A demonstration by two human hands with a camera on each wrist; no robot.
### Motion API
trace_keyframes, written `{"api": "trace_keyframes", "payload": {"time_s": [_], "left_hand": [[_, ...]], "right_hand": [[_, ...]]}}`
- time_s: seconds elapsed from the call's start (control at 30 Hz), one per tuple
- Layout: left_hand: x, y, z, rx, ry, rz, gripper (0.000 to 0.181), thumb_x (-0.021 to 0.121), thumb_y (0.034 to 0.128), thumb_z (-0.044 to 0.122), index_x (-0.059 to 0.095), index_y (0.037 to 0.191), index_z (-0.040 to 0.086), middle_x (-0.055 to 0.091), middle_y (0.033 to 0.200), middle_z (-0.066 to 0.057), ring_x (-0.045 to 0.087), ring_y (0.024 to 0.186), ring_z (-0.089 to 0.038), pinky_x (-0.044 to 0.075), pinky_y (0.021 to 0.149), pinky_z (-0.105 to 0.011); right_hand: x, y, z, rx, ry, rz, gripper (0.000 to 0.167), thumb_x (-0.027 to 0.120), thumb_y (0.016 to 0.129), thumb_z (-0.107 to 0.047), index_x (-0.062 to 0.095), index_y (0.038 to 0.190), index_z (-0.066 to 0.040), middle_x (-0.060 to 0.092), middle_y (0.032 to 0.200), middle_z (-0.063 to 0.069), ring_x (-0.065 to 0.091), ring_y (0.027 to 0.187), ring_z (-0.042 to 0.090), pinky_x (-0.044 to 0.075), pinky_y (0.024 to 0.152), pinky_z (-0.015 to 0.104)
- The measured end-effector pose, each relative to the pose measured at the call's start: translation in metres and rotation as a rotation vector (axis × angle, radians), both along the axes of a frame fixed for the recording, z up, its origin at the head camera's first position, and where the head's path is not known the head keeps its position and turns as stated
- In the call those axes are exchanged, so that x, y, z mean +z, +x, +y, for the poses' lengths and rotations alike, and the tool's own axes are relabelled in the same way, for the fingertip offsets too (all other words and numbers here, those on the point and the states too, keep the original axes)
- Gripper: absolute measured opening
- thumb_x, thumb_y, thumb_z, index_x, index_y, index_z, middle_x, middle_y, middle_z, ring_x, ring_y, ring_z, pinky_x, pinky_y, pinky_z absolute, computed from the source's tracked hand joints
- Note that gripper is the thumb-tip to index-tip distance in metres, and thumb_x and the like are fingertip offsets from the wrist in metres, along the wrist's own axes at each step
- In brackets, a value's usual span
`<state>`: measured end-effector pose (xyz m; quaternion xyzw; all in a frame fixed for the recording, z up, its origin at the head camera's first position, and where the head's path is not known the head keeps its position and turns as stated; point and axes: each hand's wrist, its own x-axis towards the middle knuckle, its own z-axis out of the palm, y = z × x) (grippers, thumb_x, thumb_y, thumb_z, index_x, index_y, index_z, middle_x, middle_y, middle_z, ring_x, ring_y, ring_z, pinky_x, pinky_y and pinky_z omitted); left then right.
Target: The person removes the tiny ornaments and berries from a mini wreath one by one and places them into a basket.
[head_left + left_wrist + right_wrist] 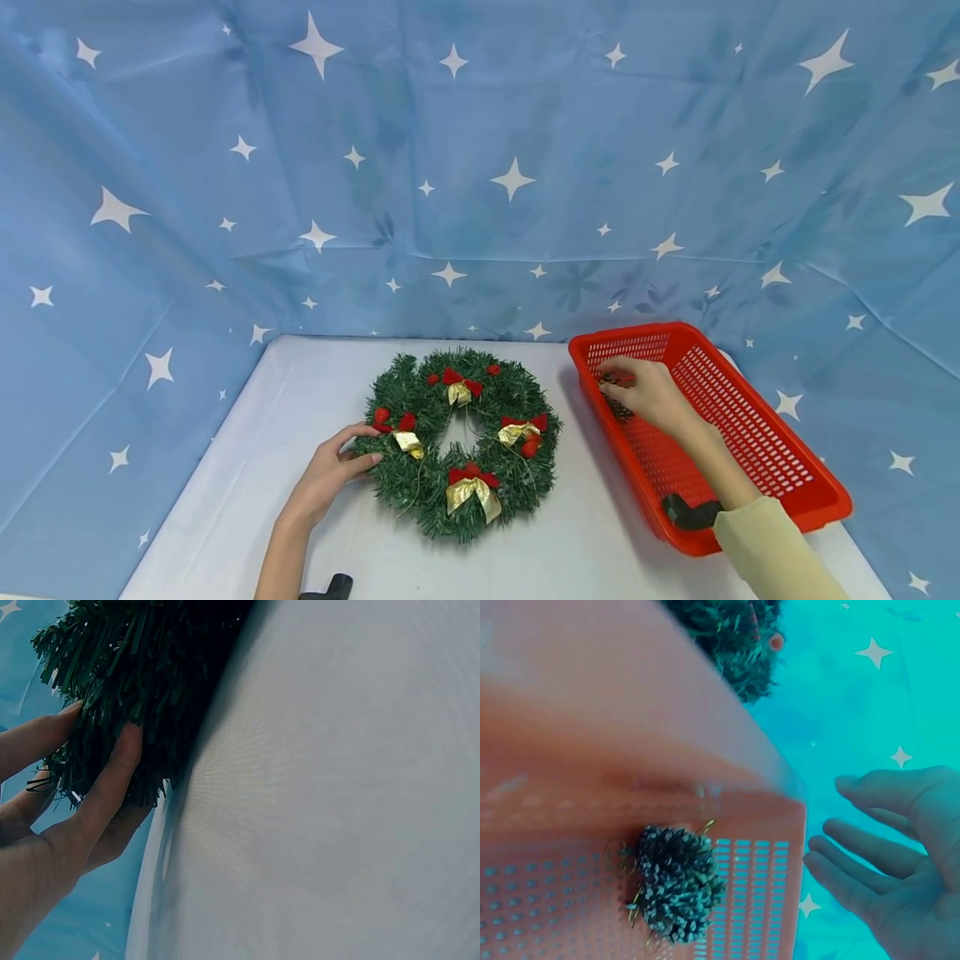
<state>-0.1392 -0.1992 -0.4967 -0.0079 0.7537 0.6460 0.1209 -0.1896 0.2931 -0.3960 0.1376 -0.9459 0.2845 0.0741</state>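
A green wreath (pixel 525 492) with red and gold bows and red berries lies flat on the white table. My left hand (pixel 326 475) touches its left edge, and in the left wrist view the fingers of that hand (pixel 67 802) rest against the green tinsel (pixel 150 682). Over the left side of the red basket (pixel 750 392) is my right hand (pixel 652 396), close to brown pine cones (pixel 617 404). The right wrist view has the pine cones (pixel 676 885) inside the basket, apart from my right hand (pixel 900 862), whose fingers are spread and hold nothing.
The white table (pixel 285 392) carries the wreath at the middle and the basket at the right. Blue cloth with white stars (pixel 480 208) hangs behind and along both sides. Black wrist straps or mounts show at the left wrist (pixel 330 588) and the right wrist (pixel 690 512).
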Motion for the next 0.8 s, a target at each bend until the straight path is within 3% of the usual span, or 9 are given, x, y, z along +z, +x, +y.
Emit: {"api": "trace_keyframes", "payload": {"time_s": [0.2,0.53,0.8], "left_hand": [[-0.001,0.0,0.0,0.004,-0.008,-0.002,0.047,0.074,0.0955,0.016,0.058,0.139,0.007,0.024,0.167,-0.018,0.066,0.11,-0.026,0.059,0.093,-0.042],[-0.001,0.0,0.0,0.011,-0.01,-0.006,0.047,0.075,0.0951,0.016,0.058,0.138,0.008,0.025,0.167,-0.017,0.067,0.109,-0.025,0.06,0.092,-0.041],[-0.002,0.001,-0.001,0.007,0.003,-0.005,0.046,0.074,0.0953,0.015,0.058,0.138,0.007,0.023,0.168,-0.018,0.066,0.111,-0.027,0.06,0.09,-0.04]], "right_hand": [[0.004,0.008,-0.009,0.031,-0.02,0.033,0.028,0.077,0.091,-0.005,0.074,0.119,-0.002,0.077,0.107,0.016,0.074,0.096,0.032,0.063,0.08,0.047],[0.005,0.015,-0.021,0.056,-0.076,0.02,0.026,0.078,0.089,-0.001,0.075,0.114,-0.003,0.077,0.103,0.015,0.076,0.087,0.026,0.064,0.074,0.037],[0.002,0.021,-0.031,0.064,-0.104,0.013,0.027,0.076,0.089,0.001,0.074,0.116,-0.003,0.076,0.111,0.018,0.076,0.094,0.031,0.063,0.08,0.044]]}}
